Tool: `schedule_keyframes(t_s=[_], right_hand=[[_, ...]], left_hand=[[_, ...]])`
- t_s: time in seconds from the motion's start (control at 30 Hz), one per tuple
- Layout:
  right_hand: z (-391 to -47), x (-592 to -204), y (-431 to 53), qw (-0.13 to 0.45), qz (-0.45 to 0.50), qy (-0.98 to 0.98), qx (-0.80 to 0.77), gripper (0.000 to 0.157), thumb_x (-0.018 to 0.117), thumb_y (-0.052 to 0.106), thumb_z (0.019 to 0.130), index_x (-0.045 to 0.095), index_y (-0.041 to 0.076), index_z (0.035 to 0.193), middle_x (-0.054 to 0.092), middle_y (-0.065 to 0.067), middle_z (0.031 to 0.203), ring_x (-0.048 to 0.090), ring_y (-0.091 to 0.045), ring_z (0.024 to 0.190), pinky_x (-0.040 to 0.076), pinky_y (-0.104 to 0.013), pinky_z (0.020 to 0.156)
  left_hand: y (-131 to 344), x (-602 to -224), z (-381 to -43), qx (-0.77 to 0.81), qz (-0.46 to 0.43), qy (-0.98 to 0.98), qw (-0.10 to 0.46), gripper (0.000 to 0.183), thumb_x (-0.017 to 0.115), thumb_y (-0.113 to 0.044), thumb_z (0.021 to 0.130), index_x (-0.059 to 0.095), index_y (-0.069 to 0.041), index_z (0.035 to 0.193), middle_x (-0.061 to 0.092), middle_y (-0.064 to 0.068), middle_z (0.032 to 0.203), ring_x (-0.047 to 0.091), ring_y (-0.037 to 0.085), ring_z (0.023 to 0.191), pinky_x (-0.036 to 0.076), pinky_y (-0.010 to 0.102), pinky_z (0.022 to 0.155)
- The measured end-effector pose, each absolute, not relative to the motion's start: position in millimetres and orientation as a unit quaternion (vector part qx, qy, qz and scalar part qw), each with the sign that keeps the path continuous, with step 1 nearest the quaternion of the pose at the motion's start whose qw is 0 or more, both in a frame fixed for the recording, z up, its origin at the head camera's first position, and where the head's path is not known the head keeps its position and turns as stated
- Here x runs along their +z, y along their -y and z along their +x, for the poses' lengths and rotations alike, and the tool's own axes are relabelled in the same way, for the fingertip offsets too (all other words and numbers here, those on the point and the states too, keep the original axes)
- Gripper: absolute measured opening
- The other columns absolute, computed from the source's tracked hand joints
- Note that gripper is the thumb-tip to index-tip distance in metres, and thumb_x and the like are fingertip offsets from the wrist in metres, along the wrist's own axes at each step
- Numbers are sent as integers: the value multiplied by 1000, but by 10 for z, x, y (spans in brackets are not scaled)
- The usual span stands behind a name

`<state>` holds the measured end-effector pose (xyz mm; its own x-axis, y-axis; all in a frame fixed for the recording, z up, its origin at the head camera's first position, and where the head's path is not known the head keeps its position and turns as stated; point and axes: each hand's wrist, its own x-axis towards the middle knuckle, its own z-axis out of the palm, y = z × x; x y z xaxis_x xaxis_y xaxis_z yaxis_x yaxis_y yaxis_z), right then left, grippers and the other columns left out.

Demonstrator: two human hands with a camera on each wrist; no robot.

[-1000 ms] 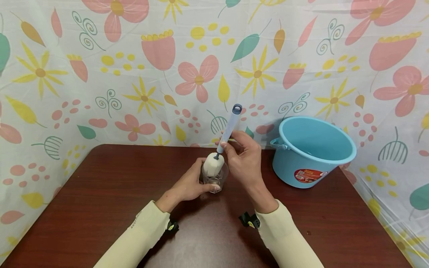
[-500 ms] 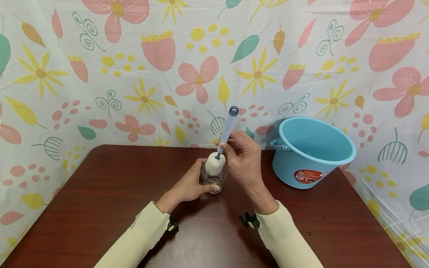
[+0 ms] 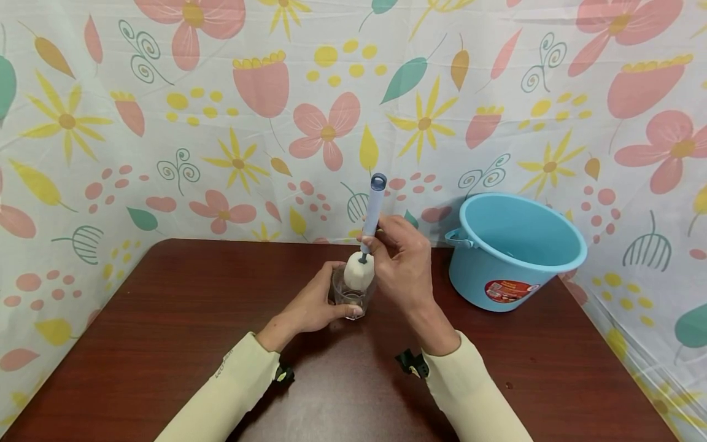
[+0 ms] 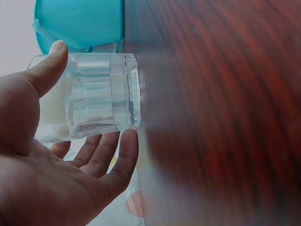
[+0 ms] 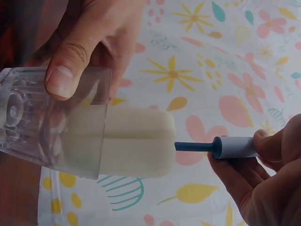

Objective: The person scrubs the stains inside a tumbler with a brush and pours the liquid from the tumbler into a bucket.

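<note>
A clear glass (image 3: 343,301) stands upright on the brown table, and my left hand (image 3: 313,302) grips it from the left, thumb across the near side. My right hand (image 3: 405,261) pinches the pale blue handle (image 3: 374,205) of a sponge cup brush, just above its thin dark shaft. The brush's white sponge head (image 5: 141,141) is partly inside the glass, its upper part above the rim. In the left wrist view the glass (image 4: 101,94) has a thick faceted base, with the fingers curled along its far side.
A light blue bucket (image 3: 516,245) with a red label stands at the table's back right, beyond my right hand. Behind the brown table (image 3: 182,344) hangs a flower-patterned cloth (image 3: 326,73). A black strap device sits at each wrist.
The brush's handle top has swung left and stands more upright, while its sponge head has shifted right within the glass. My left hand and the glass stay in place.
</note>
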<state>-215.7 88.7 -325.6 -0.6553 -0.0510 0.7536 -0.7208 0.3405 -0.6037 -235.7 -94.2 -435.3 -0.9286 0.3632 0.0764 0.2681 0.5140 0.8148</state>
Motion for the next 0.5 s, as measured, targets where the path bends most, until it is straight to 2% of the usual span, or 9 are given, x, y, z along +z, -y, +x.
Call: schedule_keyframes(t_s=[0.17, 0.37, 0.5], right_hand=[[-2211, -3304, -919, 328, 257, 756, 505, 35, 74, 0, 90, 74, 13, 122, 71, -6, 101, 74, -16, 91, 60, -27, 79], [-2192, -3293, -914, 331, 260, 766, 486, 35, 73, 1, 90, 73, 14, 124, 70, -6, 98, 73, -15, 88, 58, -21, 74], [-2182, -3285, -912, 329, 257, 771, 481, 37, 74, 2, 91, 72, 13, 126, 69, -6, 98, 73, -15, 87, 57, -18, 72]], left_hand=[[947, -4352, -2359, 458, 182, -869, 53, 91, 86, -45, 79, 32, -21, 148, 51, 0, 140, 54, 17, 127, 42, 44, 110], [944, -4348, -2349, 459, 179, -869, 51, 89, 87, -45, 77, 34, -25, 146, 51, -1, 139, 54, 16, 127, 42, 43, 110], [940, -4357, -2357, 467, 187, -863, 46, 89, 88, -42, 77, 35, -24, 146, 52, -1, 138, 55, 16, 125, 42, 42, 109]])
